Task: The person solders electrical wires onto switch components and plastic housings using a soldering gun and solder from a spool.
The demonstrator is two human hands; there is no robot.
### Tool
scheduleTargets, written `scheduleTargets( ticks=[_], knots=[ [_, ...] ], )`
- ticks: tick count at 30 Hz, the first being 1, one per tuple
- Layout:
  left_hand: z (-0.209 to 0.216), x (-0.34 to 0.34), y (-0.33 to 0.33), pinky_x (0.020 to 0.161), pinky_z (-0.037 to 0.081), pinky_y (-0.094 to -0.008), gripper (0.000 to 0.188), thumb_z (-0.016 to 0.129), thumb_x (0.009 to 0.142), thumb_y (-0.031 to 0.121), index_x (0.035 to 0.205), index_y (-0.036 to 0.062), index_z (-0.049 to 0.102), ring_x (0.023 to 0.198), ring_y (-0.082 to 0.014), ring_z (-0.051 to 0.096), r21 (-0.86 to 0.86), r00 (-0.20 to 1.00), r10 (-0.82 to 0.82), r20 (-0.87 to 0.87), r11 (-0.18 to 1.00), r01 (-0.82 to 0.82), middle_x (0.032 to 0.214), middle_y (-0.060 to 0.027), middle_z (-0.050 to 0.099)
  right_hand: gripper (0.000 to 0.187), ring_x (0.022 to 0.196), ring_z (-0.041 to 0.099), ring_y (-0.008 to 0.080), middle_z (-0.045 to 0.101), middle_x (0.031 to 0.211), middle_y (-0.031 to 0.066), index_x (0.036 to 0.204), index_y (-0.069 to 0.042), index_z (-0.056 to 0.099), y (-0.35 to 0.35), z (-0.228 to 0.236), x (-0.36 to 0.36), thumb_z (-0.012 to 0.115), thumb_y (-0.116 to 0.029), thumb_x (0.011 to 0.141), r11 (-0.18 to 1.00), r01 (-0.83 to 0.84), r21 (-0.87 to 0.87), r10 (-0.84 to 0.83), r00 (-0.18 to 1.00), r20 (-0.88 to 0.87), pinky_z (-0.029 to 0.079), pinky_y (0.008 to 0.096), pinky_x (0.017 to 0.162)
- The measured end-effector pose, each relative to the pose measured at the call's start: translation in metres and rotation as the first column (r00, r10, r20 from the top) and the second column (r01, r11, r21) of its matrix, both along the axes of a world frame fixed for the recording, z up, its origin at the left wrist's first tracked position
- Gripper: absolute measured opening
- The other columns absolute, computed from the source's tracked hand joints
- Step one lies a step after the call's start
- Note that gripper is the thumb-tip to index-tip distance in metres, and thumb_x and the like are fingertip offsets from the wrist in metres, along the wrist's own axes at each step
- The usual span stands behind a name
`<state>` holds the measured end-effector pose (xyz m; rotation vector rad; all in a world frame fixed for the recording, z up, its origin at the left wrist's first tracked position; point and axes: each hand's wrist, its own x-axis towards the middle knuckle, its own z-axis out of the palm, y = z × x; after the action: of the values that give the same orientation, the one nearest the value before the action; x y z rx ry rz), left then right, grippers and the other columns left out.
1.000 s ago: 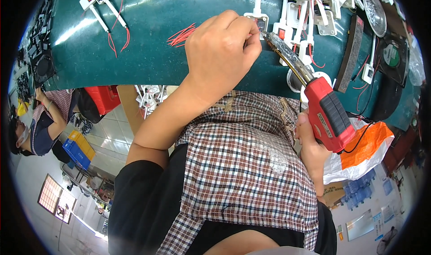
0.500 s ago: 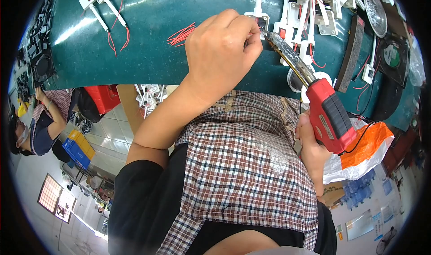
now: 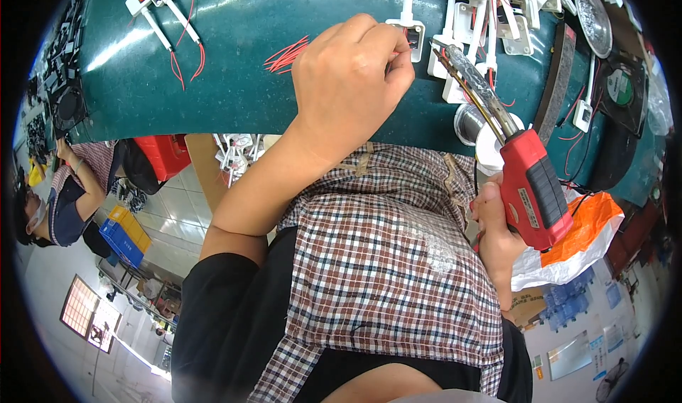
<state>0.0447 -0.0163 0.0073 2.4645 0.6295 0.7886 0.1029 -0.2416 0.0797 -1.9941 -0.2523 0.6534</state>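
My right hand grips a red and black soldering gun, its grey, worn barrel pointing up and left. The gun's tip stands a little apart from a white stemmed part with an open square housing and dark insides. Beside that housing my left hand is closed, thumb and forefinger pinched together. Whatever lies between those fingertips is hidden. A bundle of short red wires lies on the green table just left of my left hand.
Several white parts with red wires are piled at the back right; others lie far left. A solder spool sits near the gun. A dark bar and a fan stand right. Another person works at left.
The soldering gun has moved right, and its tip has drawn away from the white housing. My left hand has hardly moved.
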Motion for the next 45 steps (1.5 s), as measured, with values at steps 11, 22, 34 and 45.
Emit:
scheduleTargets(
  ticks=[11, 22, 34, 45],
  knots=[
    [0.003, -0.001, 0.001, 0.054, 0.048, -0.0257, 0.008, 0.074, 0.070, 0.003, 0.075, 0.0072, 0.068, 0.063, -0.0138, 0.066, -0.020, 0.999, -0.003, -0.053, 1.000, 0.002, 0.072, -0.0018, 0.066, 0.017, 0.050, 0.045, 0.0062, 0.056, 0.074, 0.0044, 0.104, 0.004, 0.057, -0.003, -0.004, 0.000, 0.065, 0.000, 0.089, 1.000, -0.005, 0.027, 0.004, 0.999, 0.047, 0.040, 0.0231, 0.047],
    [0.010, -0.003, 0.002, 0.056, 0.051, -0.0276, 0.009, 0.075, 0.073, 0.007, 0.079, 0.0075, 0.068, 0.067, -0.0153, 0.068, -0.028, 0.997, 0.012, -0.077, 1.000, -0.014, 0.079, -0.0015, 0.065, 0.017, 0.051, 0.042, 0.0053, 0.052, 0.068, 0.0017, 0.105, 0.004, 0.057, -0.007, -0.003, 0.003, 0.063, 0.000, 0.090, 0.998, -0.059, -0.017, 0.060, 0.997, 0.055, 0.037, 0.0216, 0.048],
    [0.015, -0.004, 0.005, 0.056, 0.050, -0.0273, 0.009, 0.075, 0.077, 0.011, 0.079, 0.0069, 0.067, 0.067, -0.0151, 0.067, -0.080, 0.994, 0.025, -0.107, 0.996, -0.033, 0.078, -0.0017, 0.064, 0.018, 0.053, 0.048, 0.0064, 0.057, 0.070, 0.0029, 0.104, 0.003, 0.059, -0.005, -0.001, 0.002, 0.066, -0.003, 0.088, 1.000, 0.019, 0.003, -0.019, 0.999, 0.032, 0.041, 0.0215, 0.049],
    [0.017, -0.004, 0.011, 0.058, 0.050, -0.0276, 0.010, 0.073, 0.081, 0.014, 0.085, 0.0062, 0.069, 0.069, -0.0165, 0.066, -0.169, 0.980, -0.035, -0.195, 0.986, 0.002, 0.081, -0.0028, 0.065, 0.017, 0.054, 0.052, 0.0076, 0.059, 0.073, 0.0039, 0.103, 0.003, 0.059, 0.002, -0.004, 0.002, 0.067, 0.000, 0.087, 0.998, -0.054, -0.034, 0.055, 0.998, 0.027, 0.041, 0.0214, 0.049]
  ],
)
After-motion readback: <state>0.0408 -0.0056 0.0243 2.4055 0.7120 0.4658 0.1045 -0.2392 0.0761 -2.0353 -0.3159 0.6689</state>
